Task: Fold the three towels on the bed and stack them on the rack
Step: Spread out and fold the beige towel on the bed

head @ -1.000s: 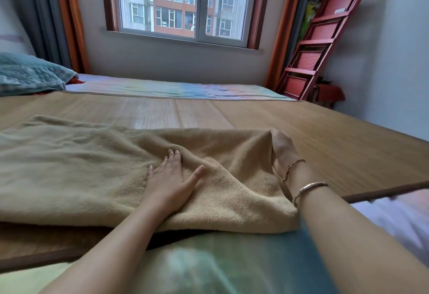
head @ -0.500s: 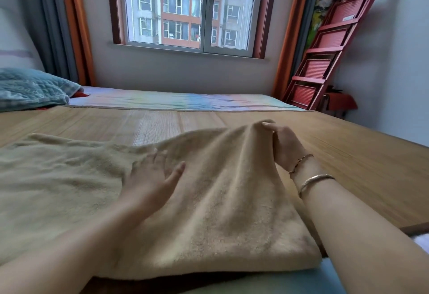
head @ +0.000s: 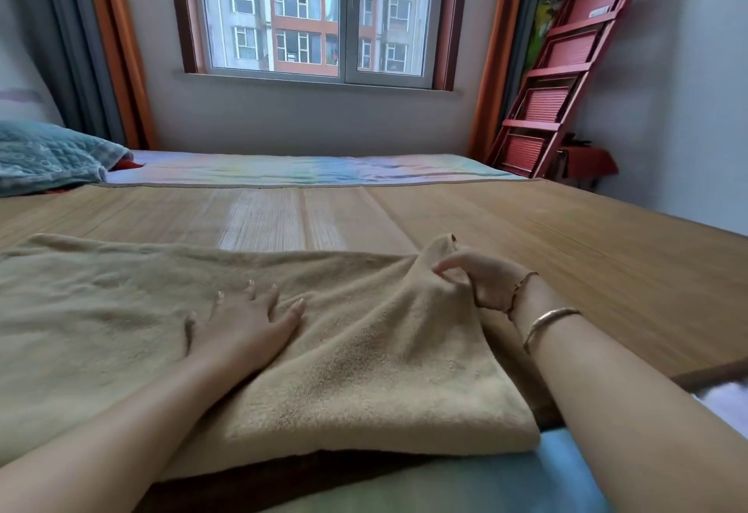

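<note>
A bed covered by a woven mat [head: 526,237], with a blue pillow [head: 44,156] far left and a red rack [head: 566,79] leaning on the wall far right. A tan towel [head: 364,350] lies on the mat's near edge. The left hand [head: 247,326] presses flat on it, fingers spread; the right hand [head: 481,278] pinches its raised far corner.

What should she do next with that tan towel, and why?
Probably carry the pinched corner leftward across the towel. The right hand lifts that corner off the mat, while the left hand lies flat on the towel, seemingly marking the fold line.
</note>
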Demonstrator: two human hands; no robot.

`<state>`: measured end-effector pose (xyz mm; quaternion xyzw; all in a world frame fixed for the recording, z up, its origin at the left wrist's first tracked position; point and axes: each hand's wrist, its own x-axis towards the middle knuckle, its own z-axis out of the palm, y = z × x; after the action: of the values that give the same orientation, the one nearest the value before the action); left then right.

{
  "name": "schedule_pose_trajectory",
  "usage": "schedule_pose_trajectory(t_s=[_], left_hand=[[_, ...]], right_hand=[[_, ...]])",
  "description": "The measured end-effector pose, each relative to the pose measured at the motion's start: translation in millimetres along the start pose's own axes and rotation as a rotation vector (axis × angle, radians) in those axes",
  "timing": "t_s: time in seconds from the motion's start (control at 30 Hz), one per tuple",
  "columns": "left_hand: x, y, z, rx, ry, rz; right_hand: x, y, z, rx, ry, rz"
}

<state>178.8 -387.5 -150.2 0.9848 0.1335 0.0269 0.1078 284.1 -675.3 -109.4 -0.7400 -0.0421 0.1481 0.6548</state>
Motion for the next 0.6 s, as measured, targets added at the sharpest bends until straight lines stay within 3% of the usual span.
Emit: schedule_pose_trajectory(t_s=[0.1, 0.2, 0.33, 0.53, 0.6], left_hand=[[-3, 7, -1, -0.015, 0.0, 0.026], [-9, 13, 2, 0.071, -0.056, 0.058], [-15, 10, 0, 0.06, -0.084, 0.05], [-48, 7, -10, -0.008, -0.074, 0.099], [-61, 3, -12, -0.023, -0.073, 0.118]], right_hand=[[2, -6, 0, 0.034, 0.169, -0.139], [-10, 5, 3, -0.004, 0.105, -0.031], [-53, 16, 8, 0.292, 0.066, -0.018], [-135, 24, 9, 0.072, -0.123, 0.225], [-158, 25, 19, -0.079, -0.068, 0.215]])
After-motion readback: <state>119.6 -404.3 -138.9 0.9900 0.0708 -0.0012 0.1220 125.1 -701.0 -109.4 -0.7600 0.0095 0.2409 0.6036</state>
